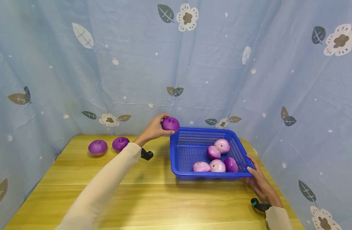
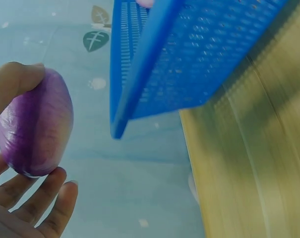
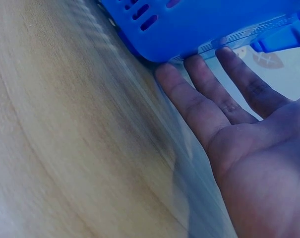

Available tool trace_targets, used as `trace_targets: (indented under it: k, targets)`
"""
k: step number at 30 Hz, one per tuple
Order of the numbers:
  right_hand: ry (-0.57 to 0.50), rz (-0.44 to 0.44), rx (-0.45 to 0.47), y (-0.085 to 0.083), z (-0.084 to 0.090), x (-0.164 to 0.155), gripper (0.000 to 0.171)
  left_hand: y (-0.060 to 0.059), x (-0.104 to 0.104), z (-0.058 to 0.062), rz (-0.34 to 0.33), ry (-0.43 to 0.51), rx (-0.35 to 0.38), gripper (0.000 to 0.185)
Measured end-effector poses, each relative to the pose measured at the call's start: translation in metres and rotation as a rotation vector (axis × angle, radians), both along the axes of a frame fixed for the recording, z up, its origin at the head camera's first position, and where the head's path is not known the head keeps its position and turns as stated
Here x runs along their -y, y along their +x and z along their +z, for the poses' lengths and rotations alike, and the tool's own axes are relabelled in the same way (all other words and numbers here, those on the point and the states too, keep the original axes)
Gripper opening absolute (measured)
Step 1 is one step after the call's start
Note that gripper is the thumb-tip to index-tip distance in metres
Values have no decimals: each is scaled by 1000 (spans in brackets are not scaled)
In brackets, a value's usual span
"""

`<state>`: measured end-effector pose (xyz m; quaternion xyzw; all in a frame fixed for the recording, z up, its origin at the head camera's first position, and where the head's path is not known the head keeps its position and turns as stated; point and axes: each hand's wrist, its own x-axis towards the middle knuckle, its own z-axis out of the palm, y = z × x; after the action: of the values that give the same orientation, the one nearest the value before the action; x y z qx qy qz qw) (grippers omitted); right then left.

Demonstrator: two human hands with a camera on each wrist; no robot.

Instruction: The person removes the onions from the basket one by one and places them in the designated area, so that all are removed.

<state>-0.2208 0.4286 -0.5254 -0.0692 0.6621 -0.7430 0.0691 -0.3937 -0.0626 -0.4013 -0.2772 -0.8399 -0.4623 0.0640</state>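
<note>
Above the left back corner of the blue plastic basket (image 1: 190, 174), my left hand (image 1: 154, 128) holds a purple onion (image 1: 170, 124). In the left wrist view the thumb lies on one side of this onion (image 2: 35, 124) and fingertips touch the other, apart from the basket. My right hand (image 1: 260, 182) holds the basket at its right front corner, thumb at the rim. The right wrist view has straight fingers (image 3: 197, 101) against the basket's outer wall (image 3: 189, 29). Several purple and pale onions (image 1: 217, 166) lie in the basket's right and front part.
Two more purple onions, one farther left (image 1: 97, 147) and one nearer the left forearm (image 1: 120, 144), sit on the wooden table (image 1: 170, 204). A blue patterned curtain (image 1: 141, 64) hangs behind and beside the table. Black devices are strapped at both wrists.
</note>
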Motion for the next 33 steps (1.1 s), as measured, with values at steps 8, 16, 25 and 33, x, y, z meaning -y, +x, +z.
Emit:
trace_targets:
  k: [8, 16, 25, 33]
  targets:
    - [6, 0, 0, 2, -1, 0, 66, 6, 29, -9, 43, 7, -8, 75]
    - [18, -4, 8, 0, 1, 1, 67, 17, 60, -27, 89, -26, 0, 81]
    - [27, -15, 15, 0, 2, 2, 67, 26, 81, -48, 148, -86, 22, 76]
    - [49, -25, 14, 1, 2, 3, 67, 35, 94, -66, 196, -123, 22, 79]
